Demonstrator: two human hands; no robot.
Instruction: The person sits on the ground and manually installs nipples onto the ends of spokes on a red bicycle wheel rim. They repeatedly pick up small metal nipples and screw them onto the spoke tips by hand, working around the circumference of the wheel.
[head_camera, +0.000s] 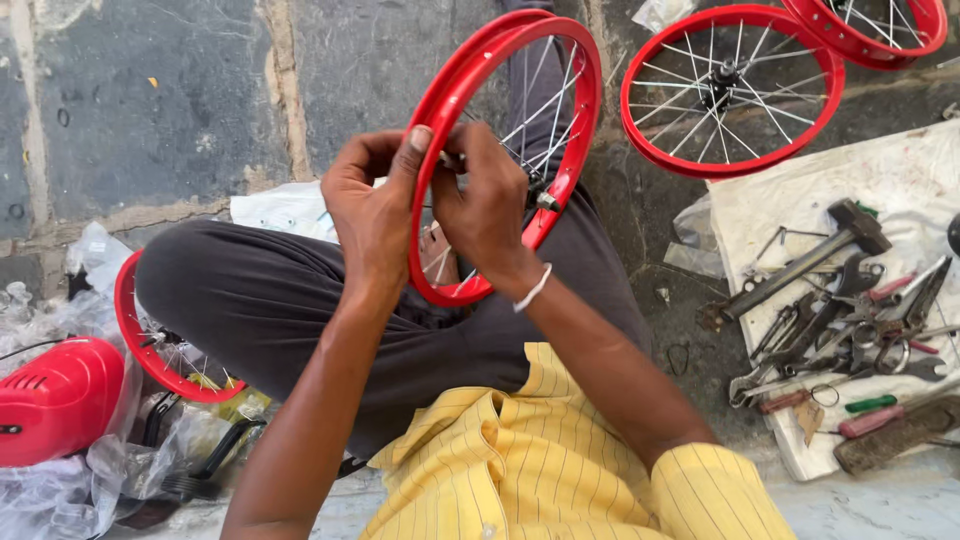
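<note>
Both sets of fingers are curled shut on the near arc of a red spoked bicycle wheel (505, 150): the left hand (372, 215) pinches the rim from outside, thumb on top, while the right hand (487, 205) reaches in among the spokes. Judging by this, steadying the rim and working one spoke at a time would serve best. The wheel stands on edge over the person's lap (300, 300), its plane running away from the body, axle pointing sideways.
</note>
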